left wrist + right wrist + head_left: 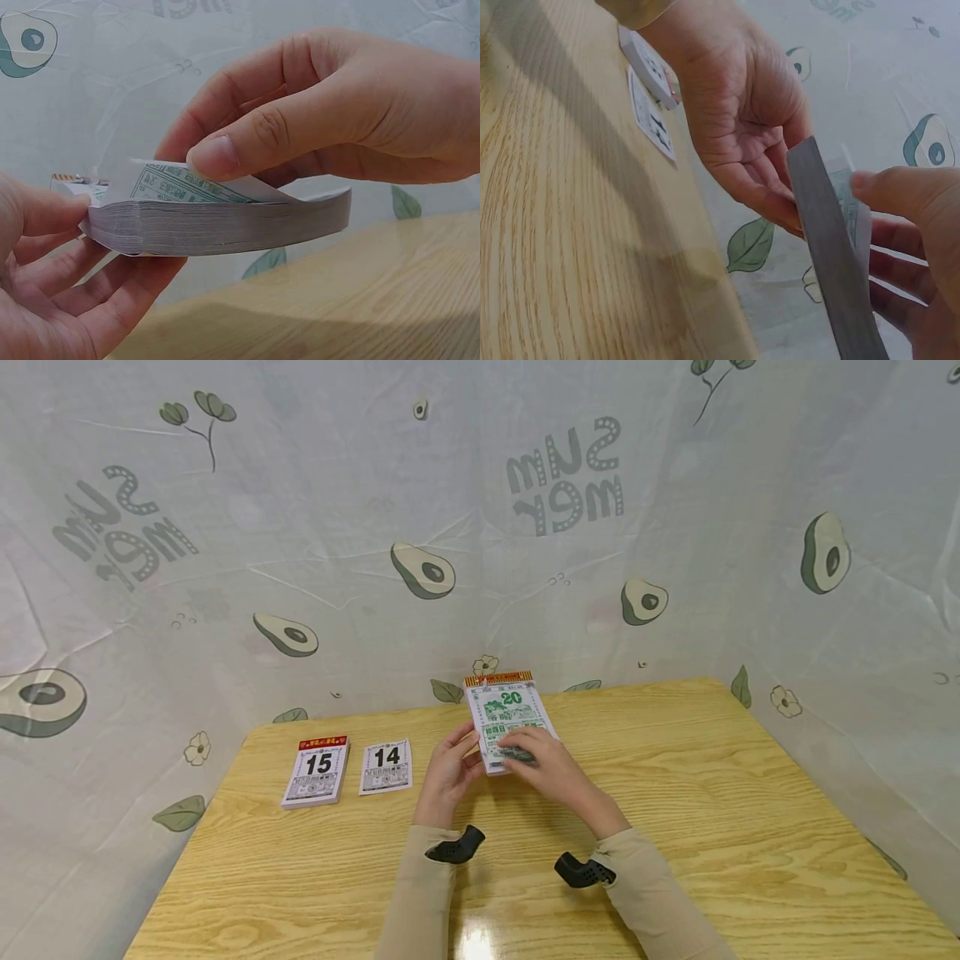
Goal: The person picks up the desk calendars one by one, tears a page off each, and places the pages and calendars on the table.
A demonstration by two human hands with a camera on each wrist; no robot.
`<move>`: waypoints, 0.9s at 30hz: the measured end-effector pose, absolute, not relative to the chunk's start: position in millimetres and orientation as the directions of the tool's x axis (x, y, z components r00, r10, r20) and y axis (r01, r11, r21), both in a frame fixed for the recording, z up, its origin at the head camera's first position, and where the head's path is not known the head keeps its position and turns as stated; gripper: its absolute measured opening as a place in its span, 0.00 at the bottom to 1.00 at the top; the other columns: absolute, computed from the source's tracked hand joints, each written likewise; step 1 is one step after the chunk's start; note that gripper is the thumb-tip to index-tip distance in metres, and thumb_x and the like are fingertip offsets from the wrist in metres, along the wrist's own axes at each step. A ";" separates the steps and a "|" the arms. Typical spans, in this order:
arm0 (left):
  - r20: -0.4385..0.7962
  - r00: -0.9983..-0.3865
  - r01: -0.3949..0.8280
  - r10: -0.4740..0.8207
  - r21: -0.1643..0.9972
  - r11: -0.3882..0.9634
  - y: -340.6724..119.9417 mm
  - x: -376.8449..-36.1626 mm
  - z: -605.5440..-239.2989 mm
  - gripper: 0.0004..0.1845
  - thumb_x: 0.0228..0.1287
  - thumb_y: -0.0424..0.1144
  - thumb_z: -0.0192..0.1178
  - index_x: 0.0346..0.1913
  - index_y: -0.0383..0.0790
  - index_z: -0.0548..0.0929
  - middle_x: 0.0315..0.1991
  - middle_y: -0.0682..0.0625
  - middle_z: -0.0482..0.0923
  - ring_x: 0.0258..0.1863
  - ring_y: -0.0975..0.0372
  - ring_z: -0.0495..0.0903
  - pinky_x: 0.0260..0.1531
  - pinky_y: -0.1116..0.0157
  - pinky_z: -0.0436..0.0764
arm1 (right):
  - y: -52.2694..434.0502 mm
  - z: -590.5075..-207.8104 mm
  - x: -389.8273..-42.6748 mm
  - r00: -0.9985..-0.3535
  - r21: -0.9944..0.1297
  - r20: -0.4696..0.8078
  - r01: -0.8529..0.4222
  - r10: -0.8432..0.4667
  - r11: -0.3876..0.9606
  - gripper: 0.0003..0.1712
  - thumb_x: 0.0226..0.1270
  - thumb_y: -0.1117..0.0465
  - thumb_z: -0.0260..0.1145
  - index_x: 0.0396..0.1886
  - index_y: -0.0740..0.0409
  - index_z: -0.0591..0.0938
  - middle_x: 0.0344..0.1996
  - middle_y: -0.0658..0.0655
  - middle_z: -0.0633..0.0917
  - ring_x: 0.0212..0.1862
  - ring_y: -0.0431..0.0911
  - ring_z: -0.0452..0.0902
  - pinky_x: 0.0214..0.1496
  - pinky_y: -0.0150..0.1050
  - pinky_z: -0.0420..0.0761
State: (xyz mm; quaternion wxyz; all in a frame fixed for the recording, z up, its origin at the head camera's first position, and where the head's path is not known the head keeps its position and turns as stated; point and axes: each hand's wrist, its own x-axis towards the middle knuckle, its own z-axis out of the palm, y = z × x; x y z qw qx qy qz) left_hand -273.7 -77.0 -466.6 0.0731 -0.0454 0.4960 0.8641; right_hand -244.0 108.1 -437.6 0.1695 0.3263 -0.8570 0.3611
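Note:
A thick tear-off calendar (pixel 501 706) with a green 20 and a red-and-gold header is held up off the table. My left hand (pixel 447 772) grips it by its left edge, thumb on top and fingers underneath, as the left wrist view shows. Over the lower part of the pad, my right hand (pixel 555 768) pinches the top sheet (pixel 191 187) between thumb and fingers. That sheet bends up from the page block (pixel 232 229) at its loose end. In the right wrist view the calendar (pixel 829 247) appears edge-on between both hands.
To the left on the wooden table (pixel 345 868) lies a smaller calendar pad (pixel 317 774) showing 15, with a red header. Beside it is a loose sheet (pixel 387 767) showing 14. A pale curtain (pixel 337 510) printed with avocados hangs behind the table and along its sides.

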 end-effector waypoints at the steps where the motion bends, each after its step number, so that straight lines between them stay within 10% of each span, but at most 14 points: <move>1: -0.151 -0.985 -0.171 0.081 0.849 -0.500 -76.9 -273.9 -466.7 0.23 0.72 0.32 0.53 0.68 0.34 0.69 0.37 0.55 0.84 0.30 0.64 0.83 0.31 0.66 0.82 | 108.1 -437.7 -243.6 -0.727 -0.503 0.535 -0.684 -0.431 0.528 0.14 0.63 0.61 0.70 0.48 0.57 0.84 0.49 0.57 0.84 0.54 0.52 0.79 0.56 0.49 0.79; 14: -0.149 -0.986 -0.167 0.076 0.843 -0.512 -76.6 -273.7 -466.8 0.23 0.72 0.33 0.54 0.67 0.34 0.69 0.37 0.54 0.84 0.30 0.63 0.83 0.31 0.67 0.82 | 106.4 -446.8 -247.2 -0.579 -0.281 0.684 -0.770 -0.443 0.573 0.09 0.60 0.65 0.71 0.41 0.59 0.86 0.42 0.54 0.85 0.48 0.48 0.80 0.51 0.42 0.81; 27: -0.130 -0.988 -0.151 0.077 0.848 -0.507 -73.3 -274.7 -466.8 0.22 0.71 0.33 0.54 0.66 0.33 0.70 0.39 0.54 0.82 0.31 0.63 0.83 0.31 0.67 0.82 | 103.7 -447.2 -247.2 -0.590 -0.298 0.725 -0.733 -0.354 0.611 0.04 0.59 0.66 0.72 0.33 0.59 0.85 0.41 0.55 0.85 0.45 0.48 0.79 0.46 0.41 0.81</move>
